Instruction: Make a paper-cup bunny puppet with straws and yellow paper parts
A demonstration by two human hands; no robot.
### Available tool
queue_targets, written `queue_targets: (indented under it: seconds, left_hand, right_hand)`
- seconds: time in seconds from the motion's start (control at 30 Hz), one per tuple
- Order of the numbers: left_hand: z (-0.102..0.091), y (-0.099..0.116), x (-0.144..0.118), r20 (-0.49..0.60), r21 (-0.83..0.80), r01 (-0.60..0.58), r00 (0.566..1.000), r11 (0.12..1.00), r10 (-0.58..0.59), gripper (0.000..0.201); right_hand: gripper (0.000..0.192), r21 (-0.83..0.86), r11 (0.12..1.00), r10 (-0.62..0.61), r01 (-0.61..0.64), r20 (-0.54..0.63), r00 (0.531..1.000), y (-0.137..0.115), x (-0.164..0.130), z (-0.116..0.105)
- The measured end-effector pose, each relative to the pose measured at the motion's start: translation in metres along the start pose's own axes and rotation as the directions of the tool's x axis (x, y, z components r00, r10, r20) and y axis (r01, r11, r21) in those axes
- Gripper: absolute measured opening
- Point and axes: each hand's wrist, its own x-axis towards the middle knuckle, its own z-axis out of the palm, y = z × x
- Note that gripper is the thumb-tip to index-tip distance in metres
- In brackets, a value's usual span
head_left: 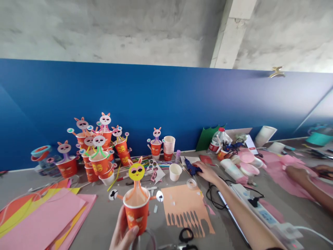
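My left hand (126,225) is wrapped around a red paper cup (137,211) at the lower middle. The cup bears a yellow rabbit face (136,171) on orange pipe-cleaner stems, with a round white paper disc out to each side. Stretched out to the right, my right hand (206,172) has its fingers closed on the handle of a dark blue hot glue gun (190,167) at the table. Close by are a roll of clear tape (191,183) and a plain white paper cup (175,172).
Several finished rabbit cups (100,165) stand at the left behind colored paper sheets (44,218). A cut orange sheet (182,199) and black-handled scissors (186,235) lie in front. A power strip (260,208) sits at right, beside another person's hand (296,175) on pink paper (275,170).
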Motion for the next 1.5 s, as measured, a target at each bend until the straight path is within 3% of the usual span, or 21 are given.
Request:
queue_targets:
  seconds: [0.33,0.4,0.5,0.57,0.67,0.77,0.83,0.9,1.1,1.33,1.5]
  left_hand:
    - [0.001,0.0,0.0,0.057,0.043,-0.008,0.998,0.999,0.005,0.099]
    - [0.002,0.002,0.0,0.081,0.043,-0.012,0.997,0.999,0.008,0.094]
    - [0.001,0.004,0.0,0.143,0.051,-0.004,0.99,0.999,-0.003,0.083]
    - [0.001,0.004,0.001,0.208,0.062,0.01,0.978,0.998,-0.023,0.076]
    - [0.001,0.001,0.0,0.272,0.071,0.02,0.961,0.997,-0.039,0.073]
    - [0.002,-0.001,-0.004,0.26,0.056,0.009,0.965,0.998,-0.024,0.07]
    - [0.004,-0.002,-0.007,0.252,0.04,0.003,0.968,0.999,-0.013,0.069]
    - [0.004,-0.001,-0.01,0.256,0.03,0.006,0.967,1.0,-0.014,0.068]
    - [0.001,0.001,-0.013,0.237,0.015,0.047,0.97,0.999,-0.049,0.066]
    - [0.003,0.007,-0.013,0.259,0.053,0.083,0.961,0.995,-0.094,0.07]
    - [-0.002,0.01,-0.007,0.266,0.076,0.06,0.961,0.995,-0.078,0.07]
  right_hand:
    - [0.027,0.184,0.98,-0.054,0.071,-0.093,0.994,-0.014,-0.014,-0.018]
    - [0.022,0.232,0.968,-0.072,0.098,-0.119,0.99,-0.031,-0.024,-0.02]
    - [0.017,0.359,0.919,-0.133,0.164,-0.109,0.985,-0.08,-0.049,-0.025]
    - [0.014,0.629,0.758,-0.183,0.173,-0.049,0.982,-0.122,-0.071,-0.031]
    - [0.011,0.87,0.487,-0.205,0.078,0.027,0.978,-0.18,-0.097,-0.036]
    - [0.021,0.973,0.226,-0.198,0.04,0.005,0.98,-0.212,-0.107,-0.033]
    - [0.028,0.988,0.137,-0.216,0.067,-0.036,0.976,-0.22,-0.105,-0.03]
    - [0.029,0.983,0.126,-0.248,0.131,-0.096,0.964,-0.223,-0.101,-0.03]
    - [0.023,0.929,0.234,-0.329,0.288,-0.204,0.922,-0.228,-0.085,-0.042]
    - [0.014,0.901,0.266,-0.355,0.343,-0.239,0.904,-0.226,-0.077,-0.041]
    - [0.012,0.899,0.242,-0.377,0.365,-0.26,0.889,-0.225,-0.072,-0.037]
